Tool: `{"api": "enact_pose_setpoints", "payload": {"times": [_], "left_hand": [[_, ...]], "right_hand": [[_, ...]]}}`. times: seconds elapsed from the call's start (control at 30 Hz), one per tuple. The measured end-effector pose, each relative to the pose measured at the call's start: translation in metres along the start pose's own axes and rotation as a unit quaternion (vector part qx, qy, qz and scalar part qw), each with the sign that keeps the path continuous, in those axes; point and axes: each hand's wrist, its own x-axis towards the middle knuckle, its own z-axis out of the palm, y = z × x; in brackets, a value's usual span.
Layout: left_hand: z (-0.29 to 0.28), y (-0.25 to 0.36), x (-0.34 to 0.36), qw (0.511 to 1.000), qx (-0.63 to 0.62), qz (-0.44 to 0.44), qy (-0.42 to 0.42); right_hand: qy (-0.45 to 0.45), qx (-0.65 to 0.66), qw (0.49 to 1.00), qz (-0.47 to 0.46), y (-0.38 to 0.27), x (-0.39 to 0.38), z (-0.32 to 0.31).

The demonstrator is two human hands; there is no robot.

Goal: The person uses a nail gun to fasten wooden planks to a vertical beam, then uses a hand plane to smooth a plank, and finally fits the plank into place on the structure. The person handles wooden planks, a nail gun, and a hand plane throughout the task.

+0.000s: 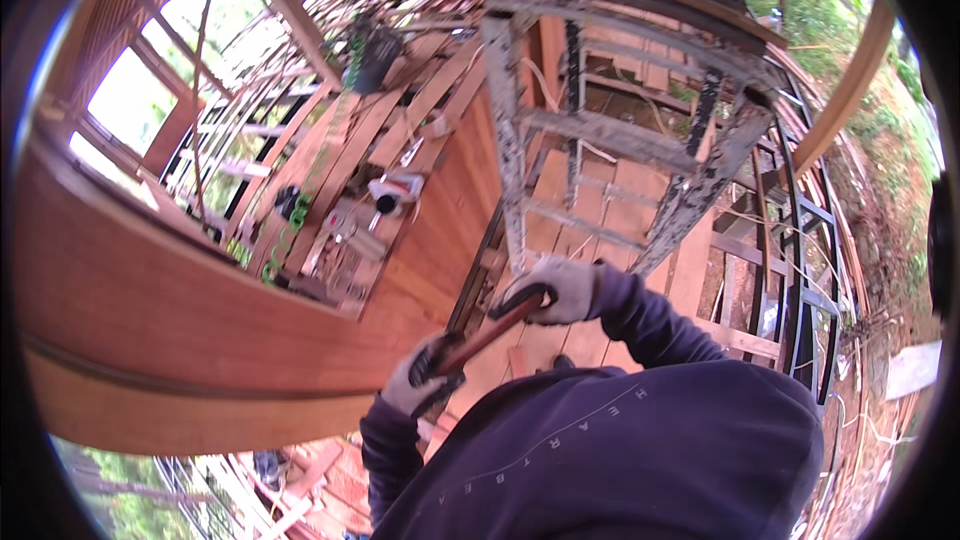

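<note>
My left hand (425, 375), in a grey and black glove, is closed on one end of a short reddish-brown wooden strip (486, 333), low near my body. My right hand (556, 290), gloved alike, grips the other end of the strip, which slants up to the right in front of my dark sweatshirt. Just beyond my right hand stands a tall, paint-spattered metal trestle (640, 148) with dark boards (640, 0) on top. Curved wooden panels (200, 340) fill the left side, beside my left hand.
Plank flooring (570, 220) lies under the trestle. Power tools (390, 195), a green hose (300, 210) and a dark bucket (372, 60) sit on planks beyond the panels. Timber posts and beams (850, 90) stand around. Black metal framing (815, 270) edges the right side, beside a drop to ground.
</note>
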Motion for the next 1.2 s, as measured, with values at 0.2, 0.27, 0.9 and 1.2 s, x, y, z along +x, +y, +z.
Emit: {"api": "enact_pose_setpoints", "payload": {"times": [0.2,0.27,0.9,1.2], "left_hand": [[0.04,-0.043,0.03,0.986,-0.104,-0.125,-0.032],[0.044,-0.055,0.032,0.99,-0.107,-0.089,0.034],[0.093,-0.049,0.074,0.914,-0.316,-0.042,0.251],[0.1,-0.018,0.065,0.915,-0.324,-0.047,0.235]], "right_hand": [[0.08,0.033,0.995,-0.051,0.016,-0.006,-0.023],[0.211,0.147,0.966,0.026,0.015,-0.009,-0.02],[0.66,0.336,0.672,-0.005,0.133,-0.049,-0.133],[0.647,-0.085,0.693,0.306,0.188,-0.05,-0.155]]}}
